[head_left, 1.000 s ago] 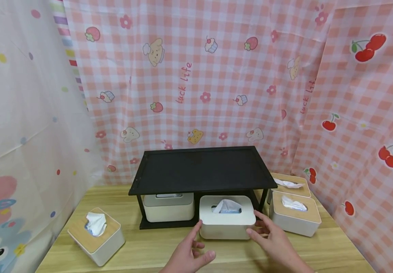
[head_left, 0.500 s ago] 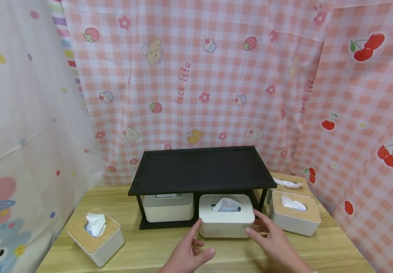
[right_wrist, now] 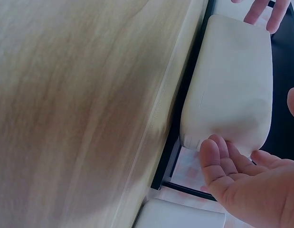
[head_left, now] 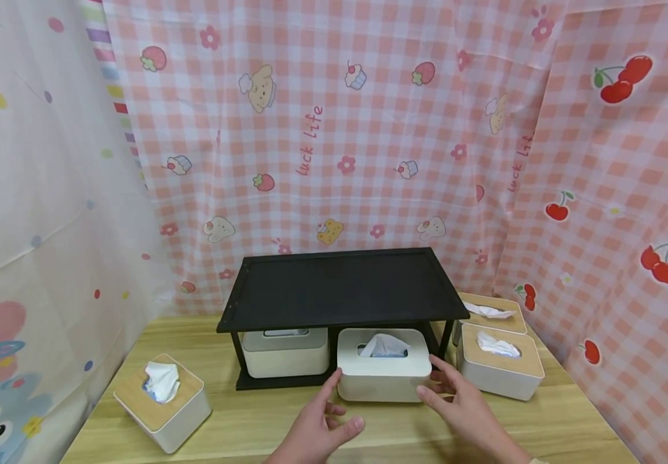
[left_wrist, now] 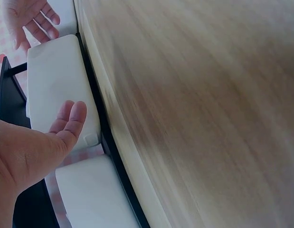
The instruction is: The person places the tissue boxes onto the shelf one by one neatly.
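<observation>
A white tissue box (head_left: 384,385) with a tissue poking from its top slot stands at the front right of the black two-tier rack (head_left: 342,290), partly under the top board. At its left front corner, my left hand (head_left: 319,425) touches it with an extended index finger. My right hand (head_left: 464,406) has its fingertips along the box's right side, thumb near the front. Both hands' fingers are loosely extended, not wrapped round the box. In the wrist views, the left hand (left_wrist: 37,147) and the right hand (right_wrist: 251,183) lie at opposite ends of the box.
Another white tissue box (head_left: 287,357) sits on the rack's lower level at left. A wood-topped tissue box (head_left: 162,412) stands angled at the table's left. Two more, a front one (head_left: 502,370) and a rear one (head_left: 498,310), stand right of the rack. Patterned curtains (head_left: 334,129) enclose the wooden table.
The tissue box between my hands has shifted slightly back toward the rack. Both hands have moved a little with it, their fingers keeping much the same pose.
</observation>
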A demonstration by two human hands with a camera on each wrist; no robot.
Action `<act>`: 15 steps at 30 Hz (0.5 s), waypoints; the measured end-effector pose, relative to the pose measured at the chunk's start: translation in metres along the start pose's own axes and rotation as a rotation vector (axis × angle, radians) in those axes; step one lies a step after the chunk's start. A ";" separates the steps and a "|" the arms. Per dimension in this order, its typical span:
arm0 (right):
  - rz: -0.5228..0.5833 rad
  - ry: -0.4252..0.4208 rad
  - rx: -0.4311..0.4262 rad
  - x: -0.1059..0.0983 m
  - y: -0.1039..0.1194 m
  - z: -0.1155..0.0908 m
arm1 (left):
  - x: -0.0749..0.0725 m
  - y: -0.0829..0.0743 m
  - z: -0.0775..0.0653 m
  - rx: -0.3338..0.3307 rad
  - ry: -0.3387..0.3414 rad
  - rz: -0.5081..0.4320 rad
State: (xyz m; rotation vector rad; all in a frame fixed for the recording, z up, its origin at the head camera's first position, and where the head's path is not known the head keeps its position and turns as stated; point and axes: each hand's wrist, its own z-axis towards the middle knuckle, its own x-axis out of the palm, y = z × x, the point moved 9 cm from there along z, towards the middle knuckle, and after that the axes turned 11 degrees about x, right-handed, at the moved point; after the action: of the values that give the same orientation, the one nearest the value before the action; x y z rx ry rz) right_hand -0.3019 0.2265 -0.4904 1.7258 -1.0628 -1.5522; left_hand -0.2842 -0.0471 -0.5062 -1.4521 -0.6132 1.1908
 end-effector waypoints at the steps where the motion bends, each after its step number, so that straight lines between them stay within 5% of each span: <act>1: 0.000 0.001 0.000 0.000 0.000 0.000 | 0.000 0.000 0.000 -0.005 0.000 0.001; 15: 0.008 0.021 0.003 0.002 0.002 0.004 | -0.002 0.002 0.006 0.016 -0.012 -0.012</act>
State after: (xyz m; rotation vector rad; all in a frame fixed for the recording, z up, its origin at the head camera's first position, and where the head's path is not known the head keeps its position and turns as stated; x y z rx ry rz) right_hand -0.3058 0.2239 -0.4908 1.7341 -1.0615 -1.5244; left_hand -0.2907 -0.0471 -0.5061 -1.4273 -0.6186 1.1927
